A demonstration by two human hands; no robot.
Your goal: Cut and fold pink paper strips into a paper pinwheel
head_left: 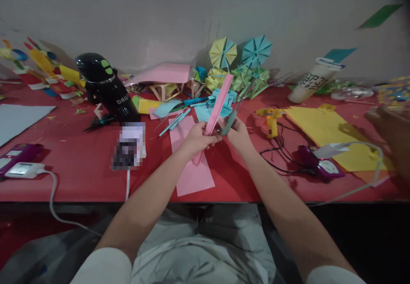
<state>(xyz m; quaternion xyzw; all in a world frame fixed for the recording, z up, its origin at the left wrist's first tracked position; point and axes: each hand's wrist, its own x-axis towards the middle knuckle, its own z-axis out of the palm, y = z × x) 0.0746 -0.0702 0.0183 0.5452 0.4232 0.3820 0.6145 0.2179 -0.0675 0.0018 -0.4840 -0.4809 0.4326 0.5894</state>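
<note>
My left hand [198,139] is closed around a long folded strip of pink paper [219,101], which tilts up and to the right. Right beside it, my right hand [237,133] grips a pair of scissors [229,124] by the grey-green handles, blades pointing up and away. The blades look apart from the strip. Under my hands a flat sheet of pink paper [192,180] lies on the red table. Just beyond are folded light-blue paper pieces [224,100] and rolled blue strips [175,121].
A black bottle [110,89] and a phone [128,146] stand at left. Folded paper umbrellas [256,53] lean on the wall. A yellow glue gun [271,121], its cable, yellow sheets [323,126], a purple power strip [320,164] and a cup [314,81] are at right. Another person's hand [389,126] shows at the right edge.
</note>
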